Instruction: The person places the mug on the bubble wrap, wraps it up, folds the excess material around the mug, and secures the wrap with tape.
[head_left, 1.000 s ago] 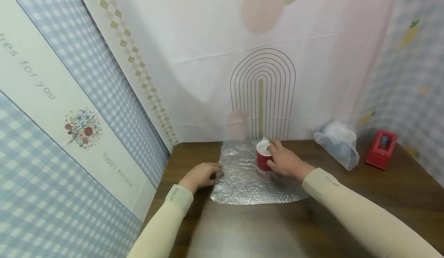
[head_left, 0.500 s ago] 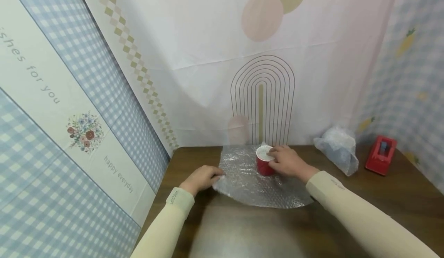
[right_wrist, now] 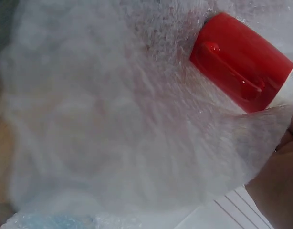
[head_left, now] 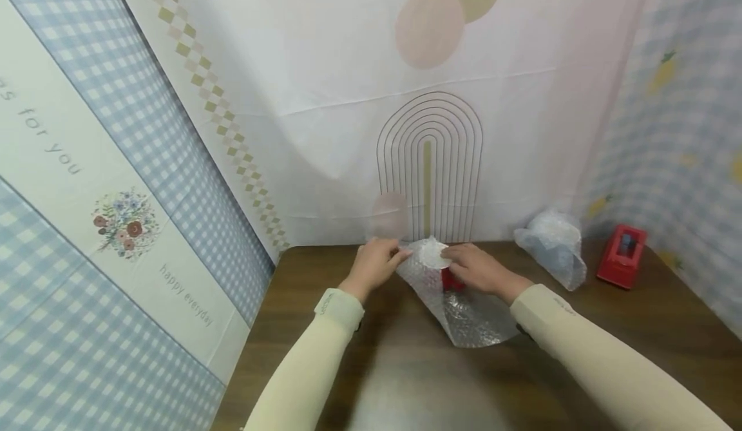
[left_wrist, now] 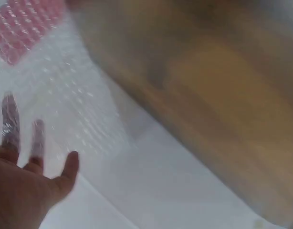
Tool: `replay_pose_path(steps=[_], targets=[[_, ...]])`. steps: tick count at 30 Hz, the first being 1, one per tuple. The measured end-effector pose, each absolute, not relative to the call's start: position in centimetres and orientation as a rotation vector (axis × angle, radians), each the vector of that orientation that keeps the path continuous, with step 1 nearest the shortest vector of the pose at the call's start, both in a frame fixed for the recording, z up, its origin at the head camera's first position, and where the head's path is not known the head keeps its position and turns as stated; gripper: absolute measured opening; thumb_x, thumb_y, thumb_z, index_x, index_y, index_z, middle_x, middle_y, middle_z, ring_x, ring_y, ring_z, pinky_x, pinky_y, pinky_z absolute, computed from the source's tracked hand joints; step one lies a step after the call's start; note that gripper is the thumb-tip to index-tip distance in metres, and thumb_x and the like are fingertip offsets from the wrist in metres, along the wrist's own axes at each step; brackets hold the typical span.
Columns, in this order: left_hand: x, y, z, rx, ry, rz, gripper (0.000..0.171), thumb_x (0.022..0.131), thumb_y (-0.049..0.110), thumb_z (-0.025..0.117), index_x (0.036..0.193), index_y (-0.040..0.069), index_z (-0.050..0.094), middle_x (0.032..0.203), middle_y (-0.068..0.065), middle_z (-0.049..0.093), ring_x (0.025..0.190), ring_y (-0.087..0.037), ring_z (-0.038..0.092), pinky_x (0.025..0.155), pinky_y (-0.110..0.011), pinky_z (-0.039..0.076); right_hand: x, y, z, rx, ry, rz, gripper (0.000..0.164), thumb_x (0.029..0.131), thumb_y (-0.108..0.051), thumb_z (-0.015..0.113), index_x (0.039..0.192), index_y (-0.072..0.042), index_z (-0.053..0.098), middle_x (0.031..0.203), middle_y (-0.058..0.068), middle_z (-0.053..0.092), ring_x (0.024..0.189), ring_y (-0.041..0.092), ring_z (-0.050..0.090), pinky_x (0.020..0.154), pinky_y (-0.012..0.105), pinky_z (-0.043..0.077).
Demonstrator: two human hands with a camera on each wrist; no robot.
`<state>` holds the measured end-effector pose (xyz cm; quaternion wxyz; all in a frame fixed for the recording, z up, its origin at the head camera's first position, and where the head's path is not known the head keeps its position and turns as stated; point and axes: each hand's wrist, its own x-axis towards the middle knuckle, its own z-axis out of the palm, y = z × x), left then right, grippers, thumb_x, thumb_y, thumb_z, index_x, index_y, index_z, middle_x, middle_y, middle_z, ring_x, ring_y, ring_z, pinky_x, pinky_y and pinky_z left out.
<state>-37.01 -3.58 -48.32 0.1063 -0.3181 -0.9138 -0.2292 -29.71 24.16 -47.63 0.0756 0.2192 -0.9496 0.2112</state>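
A red mug [head_left: 451,281] with a white rim stands on a sheet of bubble wrap [head_left: 472,321]; whitish crumpled stuff fills its mouth. Its handle faces the right wrist camera, where the mug [right_wrist: 242,62] appears tilted with wrap beside it. My right hand [head_left: 478,268] grips the mug at its rim. With the left hand [head_left: 373,265] I hold the lifted left edge of the wrap up against the mug's left side. In the left wrist view, several fingers [left_wrist: 37,143] lie extended behind the clear wrap; the thumb is out of sight there.
A bubble-wrapped bundle [head_left: 553,247] lies at the back right of the wooden table [head_left: 313,328]. Beside it stands a red tape dispenser [head_left: 622,256]. A patterned cloth [head_left: 330,128] hangs directly behind the table, and checked cloths hang on both sides.
The left hand has taken the wrap's left edge, lifted it, and brought it rightward over the mug's left side. The right hand has stayed on the mug.
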Motion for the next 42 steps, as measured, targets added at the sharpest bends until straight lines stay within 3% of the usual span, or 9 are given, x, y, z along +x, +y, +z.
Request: replay_pose_path(steps=[4,8,16,18,23,31,35,37,42], targets=[[-37.2,-1.0,-47.7,-0.784,-2.713,-0.676,0.051,0.108,0.061,0.070,0.080,0.020,0.059,0.078,0.000,0.071,0.086,-0.024,0.068,0.107,-0.060,0.062,-30.0,24.0,-47.5,0.651,-2.837,0.687,0.040,0.110,-0.013,0.063,0.141,0.010,0.071,0.149,0.034,0.069,0.141,0.056,0.065,0.123,0.068,0.052],[-37.7,1.0,-47.9,-0.665,-2.743,-0.639,0.051,0.108,0.065,0.069,0.086,0.019,0.067,0.087,0.001,0.078,0.097,-0.026,0.075,0.119,-0.067,0.056,-30.1,24.0,-47.5,0.582,-2.815,0.790,0.052,0.099,-0.011,0.079,0.144,0.011,0.065,0.144,0.034,0.068,0.135,0.054,0.068,0.118,0.068,0.057],[-38.4,4.1,-49.0,-0.517,-2.857,-0.581,0.066,0.107,0.074,0.062,0.139,0.018,0.079,0.140,-0.005,0.081,0.144,-0.040,0.066,0.123,-0.079,0.048,-30.1,24.5,-48.3,0.446,-2.782,0.878,0.056,0.086,0.010,0.078,0.133,0.004,0.046,0.122,0.034,0.069,0.112,0.049,0.074,0.095,0.062,0.066],[-38.3,4.6,-49.4,-0.495,-2.877,-0.540,0.071,0.106,0.076,0.063,0.149,0.020,0.074,0.149,-0.005,0.077,0.149,-0.039,0.063,0.124,-0.079,0.046,-30.1,24.6,-48.3,0.443,-2.805,0.860,0.059,0.086,0.011,0.079,0.137,0.005,0.049,0.124,0.033,0.066,0.113,0.048,0.073,0.095,0.061,0.066],[-37.9,5.2,-50.3,-0.441,-2.881,-0.448,0.070,0.104,0.075,0.067,0.149,0.022,0.073,0.148,-0.007,0.075,0.145,-0.035,0.062,0.122,-0.077,0.050,-29.7,24.8,-47.8,0.477,-2.922,0.812,0.053,0.085,0.003,0.090,0.134,0.002,0.068,0.134,0.030,0.058,0.122,0.047,0.070,0.106,0.063,0.064],[-37.7,5.9,-50.6,-0.427,-2.857,-0.362,0.071,0.104,0.077,0.065,0.145,0.020,0.074,0.140,-0.008,0.075,0.138,-0.034,0.063,0.118,-0.076,0.053,-29.0,23.5,-44.7,0.456,-2.909,0.589,0.045,0.103,-0.018,0.065,0.141,0.005,0.074,0.163,0.034,0.058,0.140,0.055,0.066,0.112,0.068,0.061],[-37.9,6.3,-50.3,-0.410,-2.837,-0.379,0.067,0.104,0.077,0.065,0.139,0.020,0.074,0.134,-0.007,0.074,0.132,-0.032,0.064,0.115,-0.070,0.057,-29.6,21.7,-44.3,0.373,-2.970,0.357,0.042,0.113,-0.027,0.066,0.137,0.007,0.074,0.139,0.031,0.077,0.125,0.049,0.077,0.107,0.063,0.065],[-37.8,6.1,-50.4,-0.414,-2.828,-0.414,0.065,0.105,0.074,0.065,0.140,0.019,0.070,0.136,-0.008,0.071,0.134,-0.031,0.062,0.114,-0.065,0.058,-29.7,21.1,-44.8,0.332,-2.996,0.254,0.039,0.112,-0.030,0.070,0.127,0.006,0.077,0.122,0.026,0.083,0.110,0.046,0.081,0.095,0.061,0.068],[-37.8,3.3,-50.2,-0.391,-2.693,-0.570,0.058,0.108,0.059,0.073,0.145,0.015,0.063,0.148,-0.014,0.063,0.140,-0.034,0.061,0.112,-0.056,0.059,-29.8,20.2,-45.7,0.327,-2.929,0.101,0.037,0.105,-0.032,0.081,0.111,0.004,0.078,0.107,0.023,0.085,0.109,0.050,0.079,0.091,0.066,0.067]])
